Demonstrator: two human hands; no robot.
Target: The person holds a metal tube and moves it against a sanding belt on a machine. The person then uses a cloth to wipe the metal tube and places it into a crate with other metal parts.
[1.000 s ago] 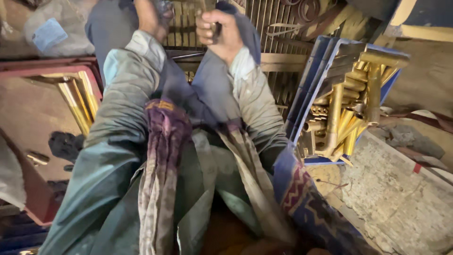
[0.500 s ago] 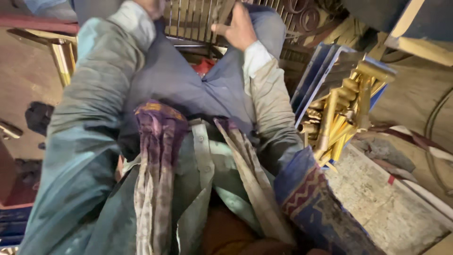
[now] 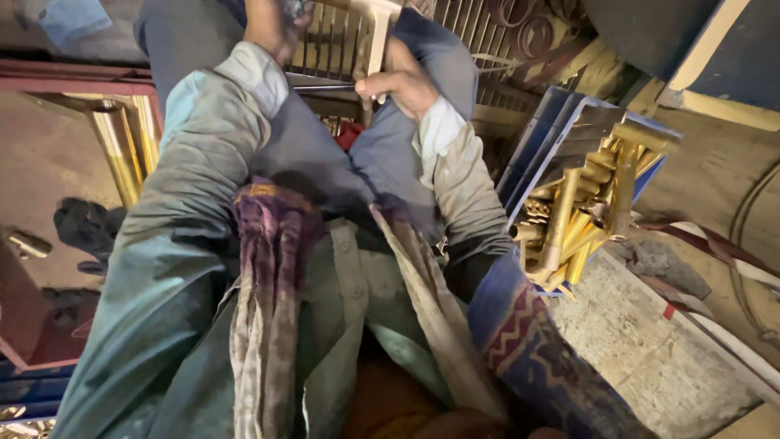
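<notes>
Both your hands are up at the metal grille, past your knees.

The grille (image 3: 341, 49) stands just beyond your hands, its bars running away from you. Your right hand (image 3: 402, 81) is curled shut around a pale bar (image 3: 379, 36), which runs straight on from the fist; that hand is the nearer one to it. Your left hand (image 3: 272, 24) lies against the grille's left part, half cut off by the frame edge, so you cannot tell its grip.
</notes>
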